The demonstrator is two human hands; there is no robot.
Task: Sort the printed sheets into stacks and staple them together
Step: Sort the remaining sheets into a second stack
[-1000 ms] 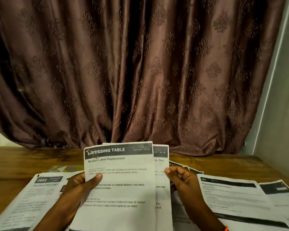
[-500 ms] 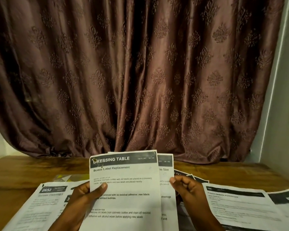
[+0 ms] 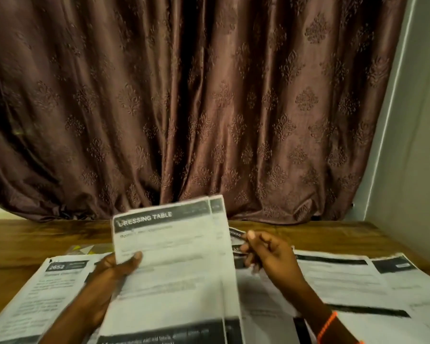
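Printed sheets (image 3: 174,264), pinched in your left hand (image 3: 114,269), look limp; support both edges, right hand (image 3: 268,254) fingers loosely curled, empty.

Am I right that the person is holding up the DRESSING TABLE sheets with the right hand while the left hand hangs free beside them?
Not quite: the hands are swapped. In the head view the left hand grips the DRESSING TABLE sheets, thumb across the front, while the right hand is free beside them.

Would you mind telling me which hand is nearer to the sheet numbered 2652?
Left. The left hand grips the DRESSING TABLE sheets right beside the 2652 sheet; the right hand is farther right, beyond them.
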